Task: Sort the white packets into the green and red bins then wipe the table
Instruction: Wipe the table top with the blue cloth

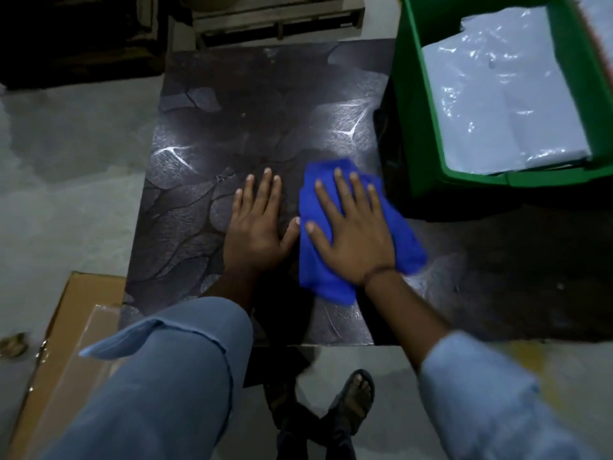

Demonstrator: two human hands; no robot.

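Fingers [343,197] of the right hand [353,237] lie spread flat, pressing a blue cloth [318,273] onto the dark counter [215,134]. Just beside them the left hand [255,234] rests flat, fingers straight. Beyond the right fingers, white packets [497,94] fill the green bin [411,94].

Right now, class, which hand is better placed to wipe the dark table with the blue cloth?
The right hand: it already presses flat and open on the blue cloth, which lies on the table. The left hand rests flat on the bare tabletop beside the cloth, holding nothing.
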